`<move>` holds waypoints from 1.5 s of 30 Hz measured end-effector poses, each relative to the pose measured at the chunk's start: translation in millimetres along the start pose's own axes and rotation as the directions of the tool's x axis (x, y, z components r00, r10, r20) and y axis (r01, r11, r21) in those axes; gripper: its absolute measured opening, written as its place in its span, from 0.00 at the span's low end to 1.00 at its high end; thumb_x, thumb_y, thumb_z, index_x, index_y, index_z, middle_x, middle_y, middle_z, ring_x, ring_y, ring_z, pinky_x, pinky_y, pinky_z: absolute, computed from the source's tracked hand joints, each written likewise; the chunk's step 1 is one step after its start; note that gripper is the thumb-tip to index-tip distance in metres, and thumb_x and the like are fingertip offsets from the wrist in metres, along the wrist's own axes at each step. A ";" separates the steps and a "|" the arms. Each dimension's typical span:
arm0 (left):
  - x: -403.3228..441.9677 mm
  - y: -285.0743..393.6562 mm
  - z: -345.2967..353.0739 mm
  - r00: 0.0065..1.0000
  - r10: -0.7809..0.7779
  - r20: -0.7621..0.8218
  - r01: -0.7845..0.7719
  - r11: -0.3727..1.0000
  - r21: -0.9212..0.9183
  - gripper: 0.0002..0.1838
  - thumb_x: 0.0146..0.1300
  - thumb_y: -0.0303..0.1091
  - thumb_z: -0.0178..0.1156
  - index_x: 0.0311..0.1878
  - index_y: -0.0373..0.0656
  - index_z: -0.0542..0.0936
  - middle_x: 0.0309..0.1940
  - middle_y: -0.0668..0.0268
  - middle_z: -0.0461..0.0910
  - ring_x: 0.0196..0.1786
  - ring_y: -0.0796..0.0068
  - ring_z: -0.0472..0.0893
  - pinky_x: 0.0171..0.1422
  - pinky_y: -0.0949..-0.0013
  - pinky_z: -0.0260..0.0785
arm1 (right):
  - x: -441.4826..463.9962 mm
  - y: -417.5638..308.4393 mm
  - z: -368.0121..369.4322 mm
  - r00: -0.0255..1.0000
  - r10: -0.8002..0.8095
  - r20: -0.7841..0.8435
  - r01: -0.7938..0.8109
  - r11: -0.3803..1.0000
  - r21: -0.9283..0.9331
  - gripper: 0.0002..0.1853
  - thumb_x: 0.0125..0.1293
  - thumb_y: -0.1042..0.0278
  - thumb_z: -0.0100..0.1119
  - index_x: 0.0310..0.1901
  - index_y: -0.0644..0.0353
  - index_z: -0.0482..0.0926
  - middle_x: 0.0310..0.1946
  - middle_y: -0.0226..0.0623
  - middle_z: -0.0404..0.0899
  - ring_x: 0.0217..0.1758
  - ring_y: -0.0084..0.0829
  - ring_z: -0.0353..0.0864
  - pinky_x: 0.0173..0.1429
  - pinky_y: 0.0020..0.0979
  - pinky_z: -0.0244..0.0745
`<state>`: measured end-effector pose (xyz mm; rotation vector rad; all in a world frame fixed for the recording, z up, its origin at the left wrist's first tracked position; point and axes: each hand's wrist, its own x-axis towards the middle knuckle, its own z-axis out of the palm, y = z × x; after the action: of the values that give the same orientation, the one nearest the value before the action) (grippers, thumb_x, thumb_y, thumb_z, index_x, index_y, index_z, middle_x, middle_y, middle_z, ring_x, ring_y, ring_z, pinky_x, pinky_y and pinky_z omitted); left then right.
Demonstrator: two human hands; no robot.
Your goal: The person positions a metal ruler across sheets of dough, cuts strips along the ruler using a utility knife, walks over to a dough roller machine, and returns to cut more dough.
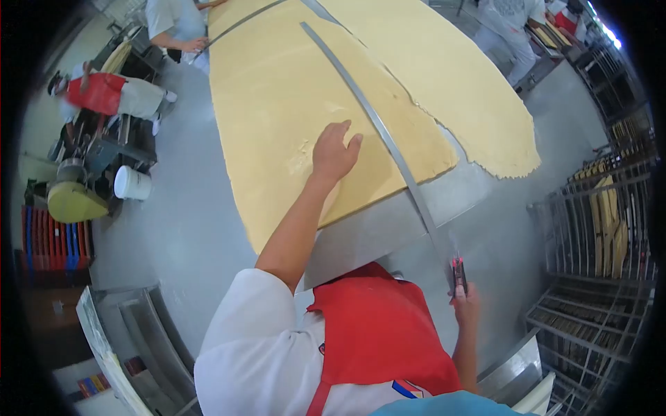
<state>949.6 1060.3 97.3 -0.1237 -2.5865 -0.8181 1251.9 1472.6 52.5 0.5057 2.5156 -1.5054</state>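
A thick, pale-yellow sheet of dough (277, 90) covers the work table in front of me. My left hand (335, 152) is over its near part, palm down, with the thumb apart from the fingers and nothing held. A long, narrow metal strip (378, 125) runs lengthwise across the dough, right of that hand, and sticks out past the near edge. Beyond the table's near right corner, my right hand (465, 297) is closed around a small tool with a dark handle and red edges (458, 272). Blur hides the tool's tip, close to the strip's near end.
A second dough layer (479, 118) with a ragged edge lies to the right. Bare metal tabletop (374, 232) shows nearest me. A co-worker (173, 28) stands at the far left edge, beside another metal strip (243, 24). Racks (590, 256) stand right; a white bucket (132, 183) sits left.
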 end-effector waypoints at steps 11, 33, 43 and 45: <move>31.2 57.9 58.0 0.680 -0.441 0.586 0.597 -0.130 -0.792 0.19 0.77 0.38 0.51 0.51 0.25 0.76 0.37 0.53 0.81 0.36 0.57 0.83 0.42 0.55 0.82 | -36.3 7.8 -26.2 0.973 -0.081 -0.215 0.111 0.985 0.131 0.25 0.77 0.43 0.56 0.39 0.62 0.76 0.21 0.32 0.78 0.21 0.21 0.72 0.28 0.29 0.68; 71.3 -11.8 54.8 0.570 -0.510 0.644 0.822 0.363 -0.440 0.12 0.76 0.29 0.50 0.45 0.30 0.80 0.34 0.56 0.83 0.31 0.68 0.84 0.37 0.66 0.83 | -43.9 -1.1 19.9 0.991 0.035 -0.129 -0.014 0.987 0.161 0.23 0.75 0.48 0.60 0.47 0.66 0.81 0.25 0.33 0.82 0.22 0.21 0.76 0.28 0.26 0.72; 75.3 -17.8 56.5 0.580 -0.515 0.631 0.814 0.396 -0.425 0.11 0.77 0.30 0.50 0.46 0.31 0.79 0.33 0.58 0.82 0.30 0.69 0.84 0.34 0.67 0.83 | -41.1 2.2 34.8 0.990 0.065 -0.129 -0.043 0.984 0.172 0.23 0.74 0.47 0.60 0.46 0.65 0.81 0.25 0.32 0.82 0.22 0.20 0.76 0.29 0.27 0.72; 76.0 -18.2 56.9 0.586 -0.512 0.628 0.810 0.404 -0.426 0.12 0.77 0.30 0.50 0.46 0.31 0.79 0.33 0.58 0.82 0.30 0.70 0.84 0.34 0.67 0.83 | -40.8 1.0 36.7 0.989 0.060 -0.135 -0.036 0.985 0.171 0.23 0.74 0.47 0.60 0.46 0.65 0.81 0.25 0.32 0.82 0.22 0.20 0.76 0.29 0.27 0.72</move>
<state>856.0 1074.5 77.6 0.7166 -2.4812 -2.2899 1289.0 1432.6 46.8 0.7156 2.4685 -1.7301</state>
